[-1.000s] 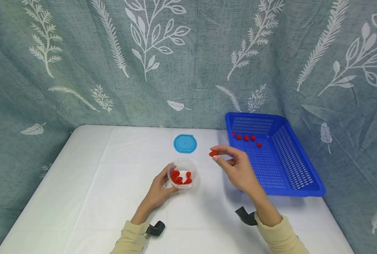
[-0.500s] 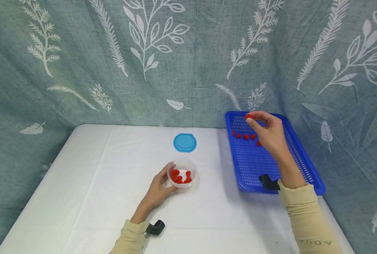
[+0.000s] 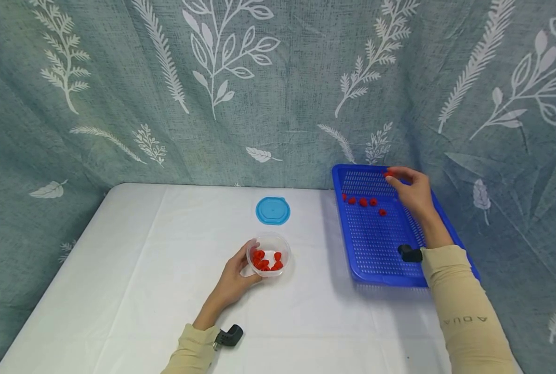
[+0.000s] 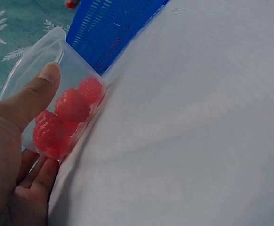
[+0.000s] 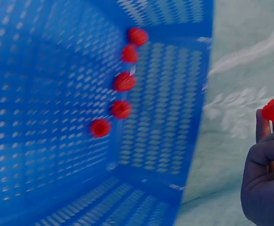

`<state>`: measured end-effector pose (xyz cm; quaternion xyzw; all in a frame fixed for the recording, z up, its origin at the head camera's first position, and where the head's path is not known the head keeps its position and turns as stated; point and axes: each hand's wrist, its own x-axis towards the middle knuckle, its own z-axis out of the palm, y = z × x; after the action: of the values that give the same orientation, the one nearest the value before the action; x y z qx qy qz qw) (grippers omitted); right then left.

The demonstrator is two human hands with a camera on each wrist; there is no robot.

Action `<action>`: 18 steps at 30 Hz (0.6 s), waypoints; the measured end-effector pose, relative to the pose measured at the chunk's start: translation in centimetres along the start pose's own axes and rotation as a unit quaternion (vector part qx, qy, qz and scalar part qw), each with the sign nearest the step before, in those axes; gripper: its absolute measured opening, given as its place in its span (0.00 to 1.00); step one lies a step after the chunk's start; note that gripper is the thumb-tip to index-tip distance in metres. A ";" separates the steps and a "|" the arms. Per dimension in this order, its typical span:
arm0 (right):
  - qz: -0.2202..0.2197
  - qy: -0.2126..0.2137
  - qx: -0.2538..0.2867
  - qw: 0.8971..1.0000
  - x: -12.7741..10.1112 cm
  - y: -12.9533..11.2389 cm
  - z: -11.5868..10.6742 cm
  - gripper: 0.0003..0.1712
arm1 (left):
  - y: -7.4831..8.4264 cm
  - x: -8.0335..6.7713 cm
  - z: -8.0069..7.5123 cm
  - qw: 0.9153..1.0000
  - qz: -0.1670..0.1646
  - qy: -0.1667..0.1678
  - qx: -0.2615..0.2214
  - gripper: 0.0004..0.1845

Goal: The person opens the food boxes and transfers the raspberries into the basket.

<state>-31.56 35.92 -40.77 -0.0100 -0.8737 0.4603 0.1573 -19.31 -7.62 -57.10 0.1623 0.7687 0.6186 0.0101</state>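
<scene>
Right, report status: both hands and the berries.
Left hand grips clear tub of raspberries on table. Right hand pinches one raspberry over blue basket, far end. Five raspberries already inside. Nothing in the way.

The tabletop [image 3: 133, 259] is white, under a smooth cloth with faint creases. On it lie a round blue lid [image 3: 273, 210] near the back edge, a clear tub [image 3: 269, 255] of red berries just in front of the lid, and a blue basket [image 3: 390, 234] at the right side.
</scene>
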 end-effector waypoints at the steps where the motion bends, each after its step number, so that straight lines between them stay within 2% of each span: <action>1: 0.005 -0.005 -0.007 1.000 0.2 0.6 -0.1 0.24 | 0.0 0.0 0.0 1.000 0.000 0.000 0.000 0.47; 3: 0.013 -0.023 -0.018 0.999 0.5 1.6 -0.1 0.24 | 0.1 0.0 -0.1 1.000 -0.003 -0.001 -0.003 0.47; 6: 0.023 -0.072 -0.031 0.997 0.9 3.3 0.1 0.25 | 0.1 0.0 -0.1 1.000 -0.015 -0.002 -0.006 0.48; 11: 0.058 -0.157 -0.044 0.985 1.4 5.7 0.7 0.28 | 0.1 0.0 -0.2 1.000 -0.017 -0.001 -0.003 0.47; 18: 0.104 -0.217 -0.066 0.968 1.6 9.0 1.4 0.30 | -0.1 0.0 0.0 1.000 0.003 0.001 0.001 0.47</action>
<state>-34.65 40.21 -48.33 -0.0110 -0.9097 0.4062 -0.0856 -19.36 -7.65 -57.21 0.1642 0.7685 0.6184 0.0070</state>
